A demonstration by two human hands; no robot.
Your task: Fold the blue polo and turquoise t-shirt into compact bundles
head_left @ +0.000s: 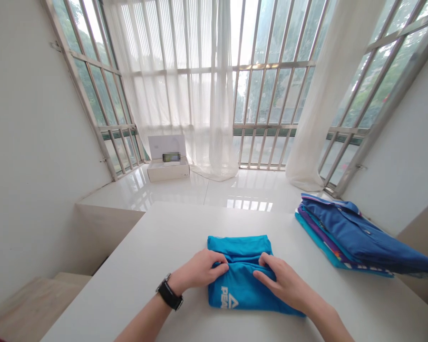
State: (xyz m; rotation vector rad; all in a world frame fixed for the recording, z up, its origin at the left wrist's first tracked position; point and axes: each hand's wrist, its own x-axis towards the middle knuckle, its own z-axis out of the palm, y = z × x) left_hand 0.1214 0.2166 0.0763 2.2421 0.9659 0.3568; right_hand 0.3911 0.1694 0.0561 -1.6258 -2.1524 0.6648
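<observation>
A bright blue shirt, folded into a compact bundle with a white logo and lettering near its lower left, lies on the white table. My left hand, wearing a black watch at the wrist, pinches the cloth at the bundle's left side between thumb and fingers. On the right side, my right hand has curled fingers on the same cloth, its thumb a little apart with fabric between. A raised crease runs across the shirt from one hand to the other. The cloth beneath my fingers is hidden.
A stack of folded clothes, dark blue on top, sits at the table's right. Behind the table, an opened white box stands on the glossy sill. White curtains hang before barred windows.
</observation>
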